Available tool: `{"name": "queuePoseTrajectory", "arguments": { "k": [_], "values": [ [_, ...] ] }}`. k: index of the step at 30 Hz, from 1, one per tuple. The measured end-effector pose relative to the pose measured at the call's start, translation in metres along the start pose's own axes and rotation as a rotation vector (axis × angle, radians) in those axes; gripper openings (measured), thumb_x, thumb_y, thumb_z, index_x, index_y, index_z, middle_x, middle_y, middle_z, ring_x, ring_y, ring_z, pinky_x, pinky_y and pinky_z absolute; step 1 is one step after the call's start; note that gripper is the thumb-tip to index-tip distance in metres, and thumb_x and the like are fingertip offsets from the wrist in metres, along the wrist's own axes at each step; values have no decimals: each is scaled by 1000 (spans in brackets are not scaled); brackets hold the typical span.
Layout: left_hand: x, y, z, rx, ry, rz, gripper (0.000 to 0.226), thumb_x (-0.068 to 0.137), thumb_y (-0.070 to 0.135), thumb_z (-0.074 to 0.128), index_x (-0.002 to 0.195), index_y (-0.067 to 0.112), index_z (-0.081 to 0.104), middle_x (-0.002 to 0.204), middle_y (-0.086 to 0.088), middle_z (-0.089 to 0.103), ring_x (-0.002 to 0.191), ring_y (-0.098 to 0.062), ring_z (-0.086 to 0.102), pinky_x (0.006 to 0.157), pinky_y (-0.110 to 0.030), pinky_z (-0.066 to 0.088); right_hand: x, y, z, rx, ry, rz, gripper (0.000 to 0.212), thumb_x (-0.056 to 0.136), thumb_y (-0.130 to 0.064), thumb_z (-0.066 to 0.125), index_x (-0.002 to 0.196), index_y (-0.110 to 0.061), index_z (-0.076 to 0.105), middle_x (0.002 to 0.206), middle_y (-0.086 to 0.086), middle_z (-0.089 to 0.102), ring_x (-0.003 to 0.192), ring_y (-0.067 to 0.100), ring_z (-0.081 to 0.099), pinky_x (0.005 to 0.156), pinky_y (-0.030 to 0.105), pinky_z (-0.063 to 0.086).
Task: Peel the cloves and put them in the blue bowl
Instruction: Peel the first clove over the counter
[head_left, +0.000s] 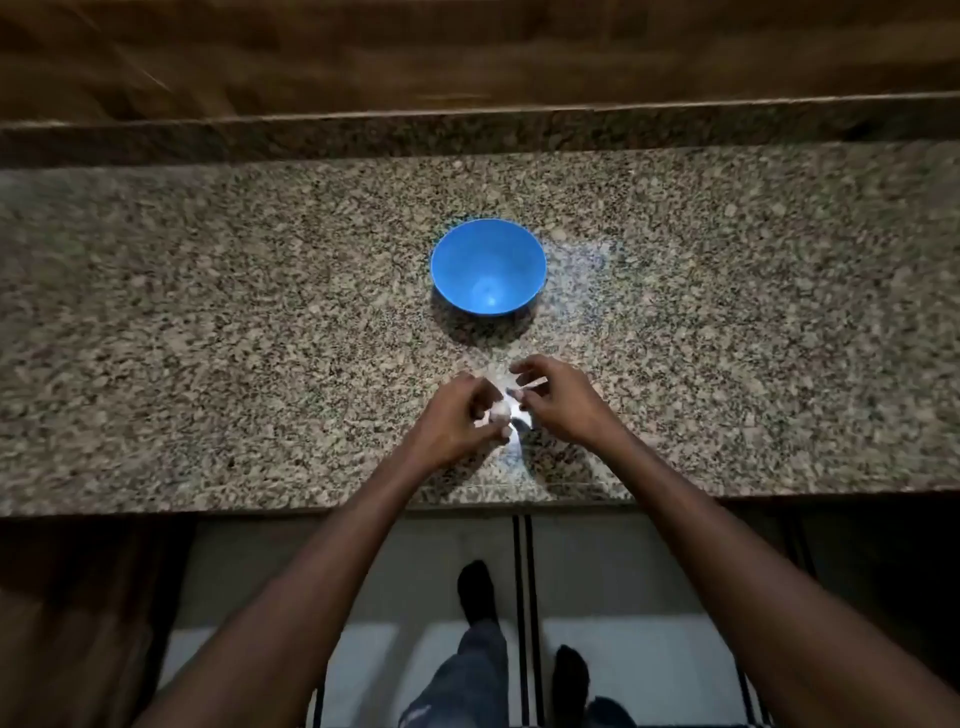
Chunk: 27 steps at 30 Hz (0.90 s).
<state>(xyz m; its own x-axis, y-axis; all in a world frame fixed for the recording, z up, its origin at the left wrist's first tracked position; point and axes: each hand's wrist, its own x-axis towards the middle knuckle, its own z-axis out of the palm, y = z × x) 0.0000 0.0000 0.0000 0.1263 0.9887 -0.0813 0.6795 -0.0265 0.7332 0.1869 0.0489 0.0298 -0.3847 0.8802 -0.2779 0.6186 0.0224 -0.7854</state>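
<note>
- My left hand (457, 415) is curled around a small pale garlic clove (501, 410), holding it at the fingertips just above the counter.
- My right hand (558, 402) sits just beside the left, fingers bent and reaching toward the clove; its fingertips seem to pinch a thin pale bit, perhaps loose skin, but the blur keeps me from telling for certain.
- The two hands are close together, almost meeting over the clove, near the front edge of the counter.
- A bright patch of light falls on the stone right under and between the hands.
- The blue bowl (488, 267) stands upright on the counter beyond my hands, apart from them, and I see nothing inside it.
- The granite counter (208, 338) is speckled brown and grey and runs across the whole view, with a raised stone lip at the back.
- Behind that lip is a brown wooden surface (311, 52).
- Below the counter edge I see pale floor tiles (363, 571), my dark socks and jeans.
</note>
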Motion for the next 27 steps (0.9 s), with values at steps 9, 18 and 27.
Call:
{"name": "queuePoseTrajectory", "arguments": {
  "k": [9,18,27],
  "values": [
    [-7,-2,4,-539,152,-314,38,81,27,89,110,11,69,99,-4,76,92,-14,74,77,-29,63,-1,3,14,281,-52,127,23,98,-11,71,121,-16,76,106,2,79,87,21,79,83,48,65],
    [9,20,9,-690,286,-368,19,86,-2,78,105,2,79,95,-3,80,86,-12,77,72,-19,58,15,13,3,605,-96,168,26,94,-4,74,118,4,69,108,24,75,85,38,74,85,57,62],
    [31,47,28,-801,517,-545,15,87,-2,78,101,-6,78,92,-14,79,81,-21,77,70,-26,61,47,32,-13,796,-151,188,28,97,-3,69,121,12,68,110,30,74,84,27,75,84,41,65]
  ]
}}
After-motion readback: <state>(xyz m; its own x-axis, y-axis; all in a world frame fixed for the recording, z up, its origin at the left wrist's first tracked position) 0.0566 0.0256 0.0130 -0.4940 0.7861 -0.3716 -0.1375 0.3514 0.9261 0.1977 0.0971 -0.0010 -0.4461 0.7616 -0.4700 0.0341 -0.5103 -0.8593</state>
